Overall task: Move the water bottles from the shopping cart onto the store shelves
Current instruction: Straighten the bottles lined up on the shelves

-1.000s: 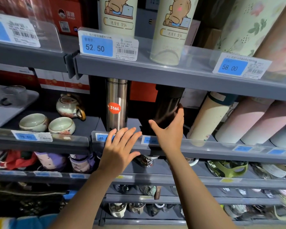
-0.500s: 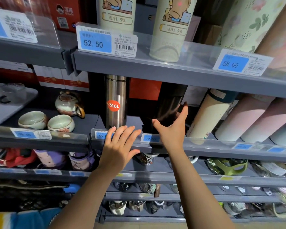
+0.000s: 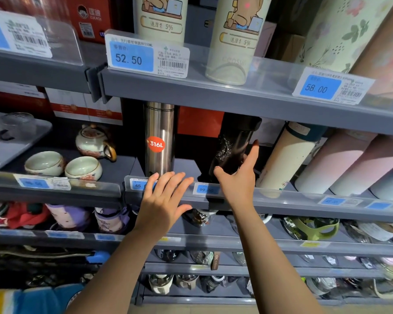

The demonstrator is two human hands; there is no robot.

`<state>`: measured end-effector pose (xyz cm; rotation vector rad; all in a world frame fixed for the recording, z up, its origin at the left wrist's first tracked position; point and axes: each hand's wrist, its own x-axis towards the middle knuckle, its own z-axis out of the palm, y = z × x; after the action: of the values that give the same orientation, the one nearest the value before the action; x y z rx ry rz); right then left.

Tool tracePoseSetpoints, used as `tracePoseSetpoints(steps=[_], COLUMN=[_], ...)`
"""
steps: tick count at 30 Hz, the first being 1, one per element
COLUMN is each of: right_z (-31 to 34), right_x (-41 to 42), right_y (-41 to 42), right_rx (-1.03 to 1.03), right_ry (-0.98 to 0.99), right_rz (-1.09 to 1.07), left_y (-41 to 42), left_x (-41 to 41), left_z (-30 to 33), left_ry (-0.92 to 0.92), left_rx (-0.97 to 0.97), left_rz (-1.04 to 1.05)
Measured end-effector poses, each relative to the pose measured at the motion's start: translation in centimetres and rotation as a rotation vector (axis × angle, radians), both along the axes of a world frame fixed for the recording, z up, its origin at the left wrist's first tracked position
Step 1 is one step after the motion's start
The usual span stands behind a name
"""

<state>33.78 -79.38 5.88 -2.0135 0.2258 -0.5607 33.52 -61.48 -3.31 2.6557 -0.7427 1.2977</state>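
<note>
Cupping glossy black cylindrical bottle (image 3: 233,150), right hand (image 3: 238,177), fingers (image 3: 253,152) straight

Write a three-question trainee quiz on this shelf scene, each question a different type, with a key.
1. True or false: the right hand has its fingers straight beside the black bottle, not curled round it.
2. Multiple choice: the orange 316L sticker is on which item? A) the steel bottle B) the teapot C) the cream cartoon bottle
3. Fill in: the price tag on the upper shelf above the steel bottle reads ____.

Key: 1 true; 2 A; 3 52.50
</note>
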Motion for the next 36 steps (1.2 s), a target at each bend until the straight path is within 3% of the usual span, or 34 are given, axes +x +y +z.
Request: tracePoseSetpoints(steps=[9, 18, 25, 36], right_z=[0.7, -0.2, 0.1, 0.1], right_x=[0.3, 0.0, 0.5, 0.2], right_y=[1.0, 0.2, 1.2, -0.4], right_rx=[-0.046, -0.023, -0.066, -0.031], right_ry=[-0.002, -0.048, -0.083, -0.001], right_rz=[-0.122, 0.004, -0.133, 0.052], left_y=[-0.1, -0.1, -0.1, -0.1], left_x=[0.1, 0.1, 0.1, -0.2], left_z=[0.0, -0.2, -0.2, 0.1], left_ry=[-0.033, -0.027, -0.034, -0.042], left_rx=[-0.003, 0.020, 0.029, 0.013], left_rz=[0.000, 0.017, 0.029, 0.008])
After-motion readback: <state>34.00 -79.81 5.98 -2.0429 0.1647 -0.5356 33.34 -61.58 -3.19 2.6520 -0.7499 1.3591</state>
